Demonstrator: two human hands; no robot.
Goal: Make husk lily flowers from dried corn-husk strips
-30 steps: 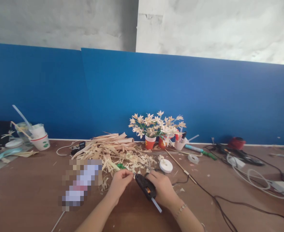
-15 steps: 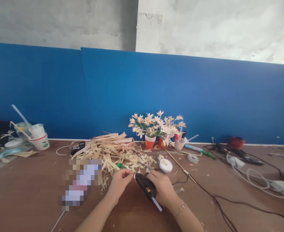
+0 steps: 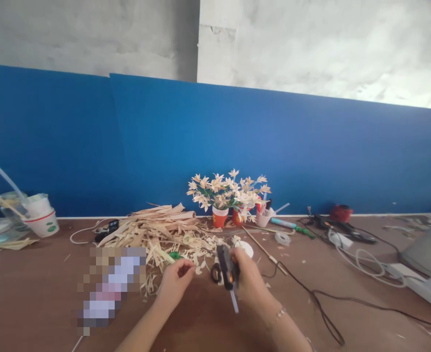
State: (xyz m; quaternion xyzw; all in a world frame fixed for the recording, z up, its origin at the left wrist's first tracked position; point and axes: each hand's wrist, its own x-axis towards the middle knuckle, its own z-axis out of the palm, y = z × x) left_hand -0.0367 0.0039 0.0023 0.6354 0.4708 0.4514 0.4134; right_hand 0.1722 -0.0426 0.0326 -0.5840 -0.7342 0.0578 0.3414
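My right hand (image 3: 247, 274) is closed around a black glue gun (image 3: 227, 266), and a pale glue stick (image 3: 234, 302) sticks out of its back end. To the left, my left hand (image 3: 178, 278) has thumb and fingertips pinched together; whatever is between them is too small to make out. Black scissor handles (image 3: 215, 273) lie just left of the glue gun. Beyond both hands spreads a heap of dried husk strips (image 3: 164, 227) with a green item (image 3: 174, 255) at its near edge. A white round disc (image 3: 245, 248) sits partly behind my right hand.
Pale handmade flowers (image 3: 230, 190) stand in red paper cups (image 3: 219, 218) by the blue partition (image 3: 292, 146). A tape roll (image 3: 283, 238), a thin stick (image 3: 264, 249) and black cable (image 3: 321, 313) lie rightward. A white cup (image 3: 43, 222) stands left, beyond a pixelated patch.
My right hand has drawn the glue gun away from my left fingertips and turned it more upright. Scissor handles now show between the hands. The view has shifted slightly right.
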